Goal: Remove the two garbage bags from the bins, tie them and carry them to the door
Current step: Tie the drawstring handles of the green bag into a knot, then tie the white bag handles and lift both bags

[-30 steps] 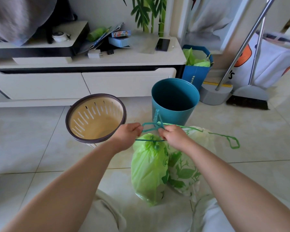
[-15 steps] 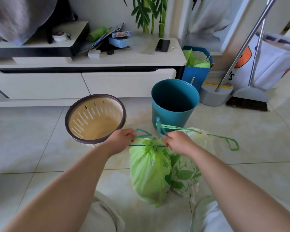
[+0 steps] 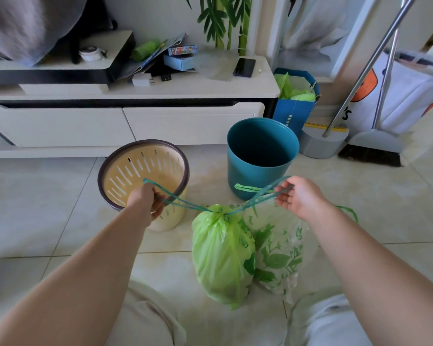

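Green, thin, crinkled plastic: the green bag [image 3: 220, 255] sits on the pale tiled floor [image 3: 48, 208] just past your knees, at the picture's six o'clock. It is plump and pear-shaped, with its neck gathered into a tight pucker.

A dark teal cord [image 3: 185, 204] runs out of that neck both ways and is pulled taut. Your left hand [image 3: 148, 201], at ten o'clock from the bag, has its fingers curled round one loop. Your right hand [image 3: 298, 196], at two o'clock, pinches the other loop between thumb and fingertips, with the rest of the hand loosely open.

Touching the green bag at its three o'clock is the leaf bag [image 3: 278, 255]. It is a clear, filmy sack printed with green leaves, and it lies slumped and wrinkled. Its lighter green ties lie slack, so it looks not yet tied.

Both bins stand bare of liners. The cream bin [image 3: 125, 171] is at ten o'clock, a round slotted basket of hard plastic with a dark brown rim, partly behind your left hand. The teal bin [image 3: 233, 176] is at twelve o'clock, smooth, matte and tapered.

By my reading, both bags are out of the bins and the first bag's neck is cinched shut, though I see no finished knot. Tying the leaf bag and carrying both to the door remain.
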